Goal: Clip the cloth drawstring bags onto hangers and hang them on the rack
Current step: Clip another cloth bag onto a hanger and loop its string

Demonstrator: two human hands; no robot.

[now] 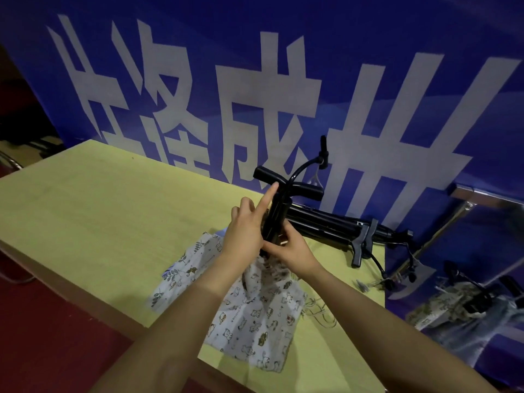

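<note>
Both hands hold a black clip hanger (pixel 279 207) upright over the table, its hook curving up to the right. My left hand (pixel 246 226) grips the hanger's left side with the index finger stretched up along it. My right hand (pixel 292 252) pinches the lower clip, where the top of a cat-print drawstring bag (pixel 255 313) is gathered. That bag drapes down onto the table. A leaf-print bag (pixel 185 265) lies flat under it to the left.
More black clip hangers (pixel 340 228) lie stacked on the yellow-green table (pixel 99 199) at the back right. A metal rack rail (pixel 487 195) at right carries a hanger with a clipped bag (pixel 450 303). A blue banner stands close behind.
</note>
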